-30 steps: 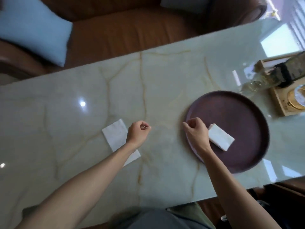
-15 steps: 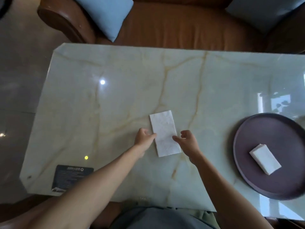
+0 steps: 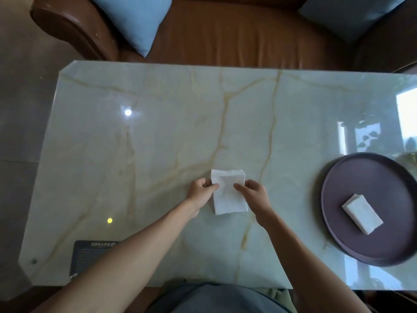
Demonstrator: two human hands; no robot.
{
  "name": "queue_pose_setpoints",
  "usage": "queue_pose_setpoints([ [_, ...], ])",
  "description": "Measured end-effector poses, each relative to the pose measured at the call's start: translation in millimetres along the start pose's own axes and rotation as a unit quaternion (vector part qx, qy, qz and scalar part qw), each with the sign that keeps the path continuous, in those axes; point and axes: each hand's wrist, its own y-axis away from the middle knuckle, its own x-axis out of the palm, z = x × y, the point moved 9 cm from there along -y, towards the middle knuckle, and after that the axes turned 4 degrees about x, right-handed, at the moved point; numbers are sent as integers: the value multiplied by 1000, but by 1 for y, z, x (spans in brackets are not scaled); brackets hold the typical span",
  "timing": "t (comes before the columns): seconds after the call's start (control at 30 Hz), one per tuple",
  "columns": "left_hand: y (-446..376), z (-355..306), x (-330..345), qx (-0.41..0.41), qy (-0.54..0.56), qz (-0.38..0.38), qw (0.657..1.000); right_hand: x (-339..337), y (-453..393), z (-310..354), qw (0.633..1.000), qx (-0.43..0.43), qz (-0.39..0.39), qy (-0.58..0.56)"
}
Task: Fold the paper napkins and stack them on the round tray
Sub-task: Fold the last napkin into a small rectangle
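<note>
Clearly the risk at this moment lay in the paper itself. Starting at the left, a dark card (image 3: 94, 256) lay near the table's (image 3: 158, 132) front corner, well apart from the work and unlikely to interfere. Toward the middle, the person's left hand (image 3: 199, 192) had its thumb and fingers pinched narrowly on the left edge of a white napkin (image 3: 229, 195) that lay on the marble, with its far portion apparently doubled over. The right hand (image 3: 255, 193) met it from the other side, its fingers drawn close together with the tips resting on the paper near the right edge; whether they gripped the edge or only pressed on it could not be told.

Thin tissue of that kind would likely tear or crumple if the two hands pulled apart or tugged unevenly. The polished top probably offered little grip, so the napkin might slide while being creased, leaving the edges mismatched and the fold crooked. A skewed fold would probably sit badly on a stack.

Farther right, the round tray (image 3: 338, 172) sat at the table's end, and one folded napkin (image 3: 362, 213) rested at an angle on it. Carrying the next one across that gap with a loose pinch might let it spring open, and dropping it askew could leave the pile leaning or toppling.
</note>
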Motion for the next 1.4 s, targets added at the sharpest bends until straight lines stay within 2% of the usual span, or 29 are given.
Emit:
queue_pose_setpoints([
  [0.13, 7, -35, -9, 66, 2, 26, 997, -14, 9, 32, 997, -52, -6, -59],
  [0.23, 14, -61, -12, 90, 67, 43, 993, -18, 21, 62, 993, -100, 8, -66],
  [0.33, 23, -88, -17, 103, 151, 24, 983, -21, 35, 90, 987, -144, 24, -72],
  [0.4, 33, -105, -20, 129, 157, 3, 979, -25, 44, 103, 983, -162, 31, -85],
  [0.57, 60, -141, -20, 226, 57, 9, 972, -36, 63, 128, 976, -206, 21, -70],
  [0.73, 80, -159, -18, 296, -56, 10, 954, -42, 75, 142, 968, -249, 7, 20],
  [0.87, 97, -172, -25, 335, -167, -39, 927, -48, 83, 147, 954, -279, -28, 106],
  [0.97, 109, -180, -27, 370, -237, -83, 894, -52, 87, 149, 945, -289, -50, 142],
  [1.07, 119, -185, -21, 413, -295, -94, 857, -55, 93, 150, 934, -306, -66, 175],
  [1.13, 121, -187, -19, 421, -318, -89, 845, -57, 95, 152, 923, -323, -81, 192],
  [1.2, 128, -189, -16, 421, -309, -59, 851, -59, 102, 156, 916, -340, -82, 196],
  [1.3, 126, -189, -11, 397, -241, 15, 885, -57, 103, 158, 923, -334, -32, 190],
  [1.4, 125, -189, -12, 393, -194, 37, 898, -59, 104, 158, 931, -321, 7, 172],
])
